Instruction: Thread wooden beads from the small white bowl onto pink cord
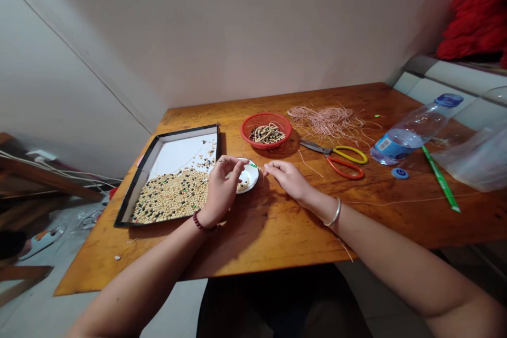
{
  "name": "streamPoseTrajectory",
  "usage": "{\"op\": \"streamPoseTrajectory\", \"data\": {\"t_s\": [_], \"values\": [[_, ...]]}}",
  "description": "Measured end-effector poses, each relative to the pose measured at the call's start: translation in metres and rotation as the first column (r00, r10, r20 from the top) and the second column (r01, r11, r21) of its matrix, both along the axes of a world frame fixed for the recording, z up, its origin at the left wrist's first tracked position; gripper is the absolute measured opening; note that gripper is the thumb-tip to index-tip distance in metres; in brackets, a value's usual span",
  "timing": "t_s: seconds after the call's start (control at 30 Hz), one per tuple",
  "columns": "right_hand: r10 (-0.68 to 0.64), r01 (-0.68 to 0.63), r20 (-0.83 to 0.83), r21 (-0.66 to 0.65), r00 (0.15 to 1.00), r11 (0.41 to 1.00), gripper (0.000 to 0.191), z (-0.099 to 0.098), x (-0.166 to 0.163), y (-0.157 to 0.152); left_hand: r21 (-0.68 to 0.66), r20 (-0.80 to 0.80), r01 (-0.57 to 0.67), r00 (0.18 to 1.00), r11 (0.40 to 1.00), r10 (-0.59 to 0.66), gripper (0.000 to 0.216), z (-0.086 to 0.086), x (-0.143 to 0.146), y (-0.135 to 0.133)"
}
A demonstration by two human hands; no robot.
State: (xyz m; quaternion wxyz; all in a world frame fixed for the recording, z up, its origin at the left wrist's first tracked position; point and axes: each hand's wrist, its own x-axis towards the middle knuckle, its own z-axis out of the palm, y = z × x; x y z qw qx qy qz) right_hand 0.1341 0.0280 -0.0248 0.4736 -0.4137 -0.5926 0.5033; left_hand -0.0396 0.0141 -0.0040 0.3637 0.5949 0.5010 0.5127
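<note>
Left hand: raised over the left side of the dish, thumb and forefinger curved toward each other; whether they are closed on anything cannot be told. Dark red bead bracelet at the wrist.

Right hand: just right of the dish, thumb and forefinger apparently pinched together on a fine thread. Silver bangle at the wrist.

Green beads, small: in the gap between the two sets of fingertips, above the dish's far right edge; seemingly on the thread, though too small to be sure.

White dish: on the wooden table, partly hidden by the left hand; a few pale beads inside.

Shallow tray, black-edged: left of the dish; loose beads, mostly pale with some dark, spread over its near part.

Red basket: beyond the dish; beaded strands inside.

Pink cord: loose heap right of the basket. Scissors: in front of the heap, blades slightly apart.

Step in hand, as judged: fingertip work with beads and thread. Next move calls for: a light, steady pinch, the thread end kept in control, the beads kept from slipping.
</note>
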Motion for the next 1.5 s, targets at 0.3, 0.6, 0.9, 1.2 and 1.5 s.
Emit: {"op": "streamPoseTrajectory", "data": {"t_s": [0.3,0.6,0.9,1.2,1.5], "values": [[-0.090,0.092,-0.080,0.011,0.993,0.996,0.033,0.006,0.004,-0.001,0.049,-0.454,0.209,0.876,0.977,-0.165,0.020,0.011,-0.012,0.000],[0.087,-0.098,-0.177,-0.054,0.980,0.994,0.032,0.008,0.003,-0.008,0.118,-0.628,0.317,0.758,0.941,-0.177,0.018,0.005,-0.008,-0.004],[0.070,-0.082,-0.159,-0.067,0.985,0.994,0.032,0.010,0.003,-0.008,0.007,-0.539,0.434,0.761,0.901,-0.363,0.021,0.006,-0.009,-0.005],[0.075,-0.084,-0.118,-0.075,0.990,0.994,0.034,0.010,0.002,-0.011,-0.013,-0.497,0.416,0.786,0.909,-0.367,0.023,0.011,-0.005,-0.007],[0.070,-0.079,-0.127,-0.069,0.989,0.994,0.031,0.011,0.002,-0.011,0.030,-0.540,0.403,0.777,0.915,-0.324,0.017,0.006,-0.004,-0.007]]}}
